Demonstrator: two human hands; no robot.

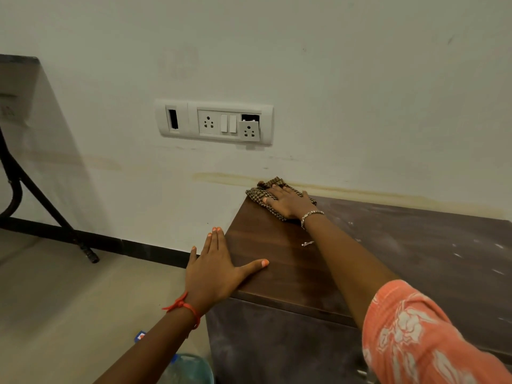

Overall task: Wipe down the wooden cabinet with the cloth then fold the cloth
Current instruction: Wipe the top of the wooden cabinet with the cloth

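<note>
Pressing our right hand (288, 202), fingers spread, on the brown checked cloth (256, 194), we should sweep the dark wooden cabinet (277, 261) evenly while our left hand (214, 270) braces, fingers open.

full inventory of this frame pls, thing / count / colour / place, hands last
wooden cabinet: 1, dark brown, right of centre against the wall; right part of the top looks dusty
cloth: 1, brown checked, far left corner of the cabinet top, under the right hand
switch panel: 1, white, on the wall above the cabinet; two sockets, one hanging loose
wall: 1, off-white, yellowish stain line just above the cabinet top
skirting: 1, black, foot of the wall
table: 1, dark top, black metal legs, far left
plastic container: 1, clear greenish, bottom edge, on the floor
left hand: flat on the cabinet's left edge, red thread at wrist
right hand: flat on the cloth, silver bracelet, orange floral sleeve
</note>
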